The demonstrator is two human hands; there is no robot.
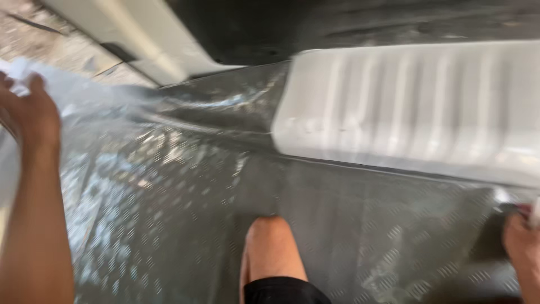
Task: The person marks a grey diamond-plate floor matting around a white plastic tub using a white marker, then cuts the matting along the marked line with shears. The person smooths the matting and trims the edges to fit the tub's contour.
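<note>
Knee [270, 247] sits on the mat [185, 214]; left hand [25, 107] and right hand [520, 242] each pinch a film [101, 95] corner, seemingly. Uneven pulling could tear the film.

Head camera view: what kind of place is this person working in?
Probably the open doorway or load floor of a vehicle: a ribbed pale sill plate, a dark patterned floor mat under clear plastic film, and gravelly ground outside.
</note>
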